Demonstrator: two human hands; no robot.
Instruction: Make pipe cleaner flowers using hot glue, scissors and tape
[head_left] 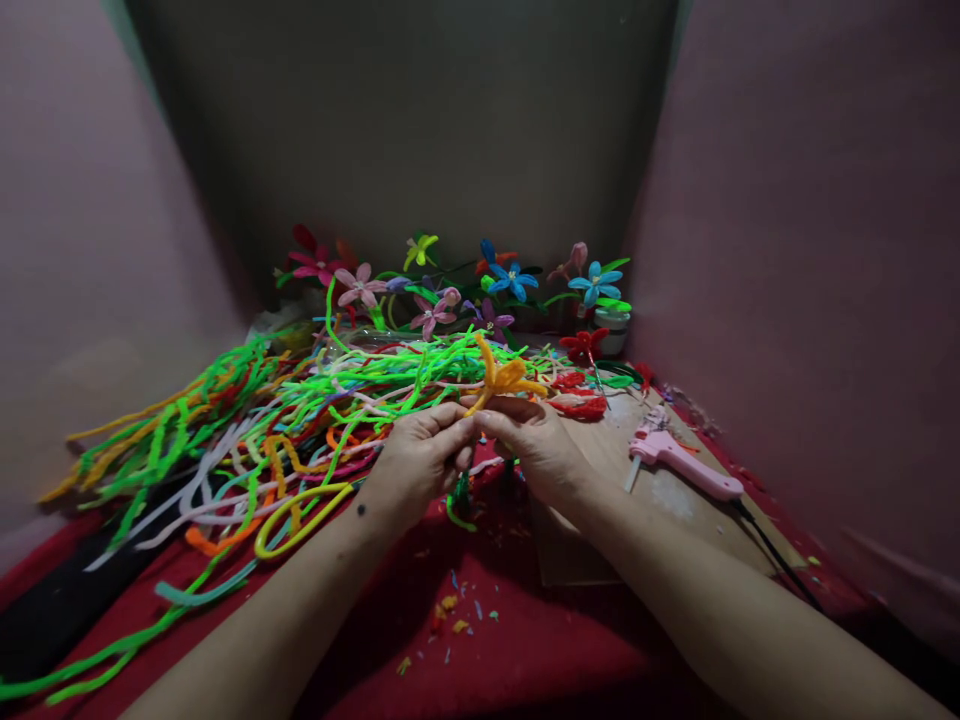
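An orange pipe-cleaner flower (501, 378) with a few spread petals is held upright between my two hands, over the front of a pipe-cleaner pile. My left hand (426, 455) pinches the flower's base from the left, thumb against fingers. From the right, my right hand (536, 445) closes on the same base, its thumb meeting the left one. Fingertips hide the lower end of the flower. Just beyond the hands lies the heap of pipe cleaners (397, 370), mostly bright green.
A pink glue gun (686, 463) rests on a cardboard sheet (577, 555) to the right, its cord trailing frontward. Finished pipe-cleaner flowers (514, 282) stand along the back, near a small jar (613, 330). Fuzzy scraps (448, 604) dot the red cloth (420, 655).
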